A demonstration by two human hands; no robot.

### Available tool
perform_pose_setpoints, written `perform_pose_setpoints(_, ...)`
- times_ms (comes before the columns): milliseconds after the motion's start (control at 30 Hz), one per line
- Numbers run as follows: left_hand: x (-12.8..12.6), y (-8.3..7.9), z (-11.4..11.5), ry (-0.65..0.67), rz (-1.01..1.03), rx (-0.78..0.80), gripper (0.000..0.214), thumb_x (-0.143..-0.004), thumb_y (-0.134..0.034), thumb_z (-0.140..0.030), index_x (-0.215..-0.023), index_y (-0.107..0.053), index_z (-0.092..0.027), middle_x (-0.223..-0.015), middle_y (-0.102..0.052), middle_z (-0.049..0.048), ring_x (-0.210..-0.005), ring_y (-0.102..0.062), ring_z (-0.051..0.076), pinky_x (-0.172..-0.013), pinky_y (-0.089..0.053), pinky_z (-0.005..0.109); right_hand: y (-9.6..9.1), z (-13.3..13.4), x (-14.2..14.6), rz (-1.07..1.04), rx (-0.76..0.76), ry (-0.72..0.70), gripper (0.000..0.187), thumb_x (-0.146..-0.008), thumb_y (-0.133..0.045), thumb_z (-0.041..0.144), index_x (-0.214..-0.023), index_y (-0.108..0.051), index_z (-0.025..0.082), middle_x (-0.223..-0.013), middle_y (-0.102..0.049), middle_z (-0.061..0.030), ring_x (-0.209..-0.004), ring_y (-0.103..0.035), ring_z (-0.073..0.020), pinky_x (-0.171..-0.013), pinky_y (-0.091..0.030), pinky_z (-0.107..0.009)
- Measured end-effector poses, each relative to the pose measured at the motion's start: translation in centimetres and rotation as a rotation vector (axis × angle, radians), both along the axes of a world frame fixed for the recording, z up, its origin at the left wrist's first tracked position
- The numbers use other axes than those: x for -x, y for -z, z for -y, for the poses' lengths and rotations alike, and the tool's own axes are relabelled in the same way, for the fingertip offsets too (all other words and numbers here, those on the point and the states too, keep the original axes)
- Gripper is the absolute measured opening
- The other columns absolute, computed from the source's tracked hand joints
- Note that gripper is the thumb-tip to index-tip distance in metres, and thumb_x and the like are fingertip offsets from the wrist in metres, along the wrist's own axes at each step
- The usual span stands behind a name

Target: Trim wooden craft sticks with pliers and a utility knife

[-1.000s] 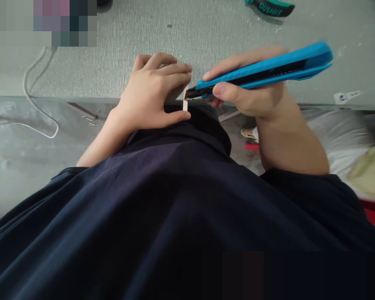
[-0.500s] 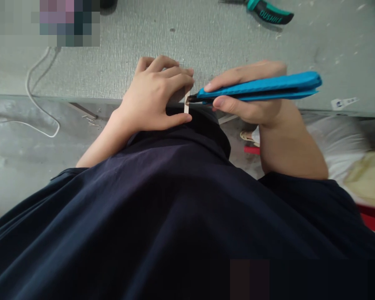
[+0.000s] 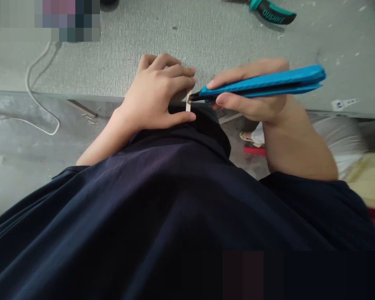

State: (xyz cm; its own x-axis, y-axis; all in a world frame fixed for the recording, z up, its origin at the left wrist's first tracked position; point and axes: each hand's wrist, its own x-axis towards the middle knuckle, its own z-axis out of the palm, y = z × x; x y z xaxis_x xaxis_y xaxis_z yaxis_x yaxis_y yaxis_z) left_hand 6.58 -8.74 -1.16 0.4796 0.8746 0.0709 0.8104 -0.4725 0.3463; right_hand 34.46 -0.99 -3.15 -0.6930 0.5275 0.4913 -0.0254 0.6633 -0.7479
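Fingers of the left hand point(image 3: 158, 89) are pinching a thin, pale, flat strip point(image 3: 188, 106), apparently wooden, with the thumb pressing its near end and the forefinger covering its far end. I am seeing the strip lying at the near edge of the grey, textured tabletop point(image 3: 121, 62). The right hand point(image 3: 258, 106) is gripping a long, bright blue utility knife point(image 3: 262, 81), its black nose point(image 3: 196, 96) appearing to touch the strip between thumb and forefinger. Compared with a second ago, the knife's tail is slanting less across my view while its tip is staying at the strip; I am judging that the blade is working one spot, and the strip is looking unsevered. Those left fingers are hiding the far end and sitting close beside the blade, so I am counting them as the main obstruction. Farther out, green-and-black handled pliers point(image 3: 275, 13) are lying beyond the right hand, a white cable point(image 3: 28, 77) is drooping over the edge at left, and small pale slivers point(image 3: 92, 121) are littering the floor.
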Motion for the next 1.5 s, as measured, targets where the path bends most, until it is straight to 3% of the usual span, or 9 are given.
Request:
perform_pose_setpoints(133, -0.22, -0.04, -0.02, -0.009, -0.004, -0.017, 0.076, -0.099, -0.053, -0.078, -0.159, -0.071, -0.035, -0.177, -0.065, -0.0016, -0.164, -0.053, 0.042, -0.130, -0.035, 0.079, -0.04, -0.13, -0.18, 0.026, -0.041, 0.013, 0.028, -0.099, -0.090, 0.036, -0.126, -0.094, 0.043, -0.088, -0.090, 0.0022, -0.071, -0.081, -0.0165, -0.068, -0.062, -0.029)
perform_pose_setpoints(300, -0.53, 0.19, -0.27, -0.041, -0.018, -0.010, 0.071, -0.090, -0.060, -0.079, -0.150, -0.078, -0.046, -0.173, -0.068, -0.0062, -0.163, -0.056, 0.045, -0.128, -0.036, 0.080, -0.04, -0.16, -0.33, 0.043, -0.045, 0.044, 0.027, -0.097, -0.090, 0.037, -0.123, -0.094, 0.044, -0.089, -0.090, 0.0029, -0.073, -0.081, -0.0183, -0.070, -0.061, -0.032)
perform_pose_setpoints(467, -0.60, 0.40, -0.28, -0.052, -0.028, -0.033, 0.078, -0.094, -0.057, -0.074, -0.156, -0.076, -0.033, -0.172, -0.070, 0.0014, -0.162, -0.055, 0.044, -0.130, -0.036, 0.078, 0.11, -0.28, -0.40, 0.021, -0.078, 0.035, 0.030, -0.095, -0.091, 0.034, -0.123, -0.094, 0.045, -0.105, -0.093, 0.0026, -0.082, -0.084, -0.0195, -0.076, -0.064, -0.033)
perform_pose_setpoints(600, -0.55, 0.38, -0.24, -0.040, -0.038, -0.035, 0.070, -0.091, -0.063, -0.075, -0.151, -0.078, -0.042, -0.172, -0.069, -0.0057, -0.161, -0.055, 0.045, -0.128, -0.037, 0.079, 0.13, -0.30, -0.54, 0.056, -0.056, 0.045, 0.027, -0.097, -0.090, 0.040, -0.123, -0.094, 0.046, -0.106, -0.093, 0.0023, -0.084, -0.085, -0.0207, -0.079, -0.065, -0.035)
perform_pose_setpoints(700, -0.55, 0.33, -0.18, -0.035, 0.006, -0.050, 0.062, -0.096, -0.066, -0.067, -0.150, -0.079, -0.040, -0.171, -0.070, -0.0056, -0.159, -0.056, 0.045, -0.128, -0.037, 0.080, 0.14, -0.24, -0.60, 0.059, -0.045, 0.051, 0.028, -0.098, -0.089, 0.039, -0.125, -0.093, 0.047, -0.109, -0.093, 0.0032, -0.085, -0.085, -0.0203, -0.082, -0.065, -0.036)
perform_pose_setpoints(867, -0.58, 0.39, -0.18, -0.035, 0.006, -0.045, 0.062, -0.092, -0.070, -0.071, -0.147, -0.080, -0.044, -0.170, -0.071, -0.0073, -0.156, -0.057, 0.046, -0.126, -0.038, 0.082, 0.16, -0.26, -0.53, 0.022, -0.043, 0.029, 0.032, -0.097, -0.091, 0.032, -0.126, -0.093, 0.046, -0.097, -0.092, 0.0027, -0.079, -0.083, -0.0187, -0.074, -0.062, -0.033)
perform_pose_setpoints(1067, -0.58, 0.46, -0.17, -0.034, -0.008, -0.060, 0.065, -0.096, -0.066, -0.066, -0.153, -0.077, -0.035, -0.172, -0.069, -0.0045, -0.158, -0.054, 0.044, -0.128, -0.036, 0.079, -0.08, -0.02, -0.38, 0.002, -0.009, 0.023, 0.033, -0.097, -0.091, 0.029, -0.126, -0.094, 0.044, -0.084, -0.088, 0.0032, -0.071, -0.080, -0.0168, -0.065, -0.060, -0.030)
perform_pose_setpoints(1333, -0.65, 0.07, -0.01, -0.052, -0.068, -0.039, 0.075, -0.095, -0.061, -0.074, -0.156, -0.075, -0.033, -0.174, -0.068, -0.0042, -0.162, -0.053, 0.039, -0.130, -0.036, 0.075, 0.00, 0.08, -0.39, 0.002, 0.046, 0.041, 0.027, -0.096, -0.093, 0.034, -0.122, -0.095, 0.040, -0.082, -0.088, 0.0004, -0.068, -0.080, -0.0167, -0.063, -0.063, -0.028)
perform_pose_setpoints(1500, -0.63, 0.52, -0.40, -0.042, -0.023, -0.033, 0.073, -0.092, -0.064, -0.074, -0.153, -0.077, -0.036, -0.172, -0.069, -0.0046, -0.159, -0.053, 0.044, -0.127, -0.035, 0.077, -0.10, 0.03, -0.59, 0.008, 0.041, 0.028, 0.030, -0.098, -0.092, 0.027, -0.125, -0.094, 0.038, -0.081, -0.087, 0.0019, -0.068, -0.080, -0.0136, -0.063, -0.062, -0.023)
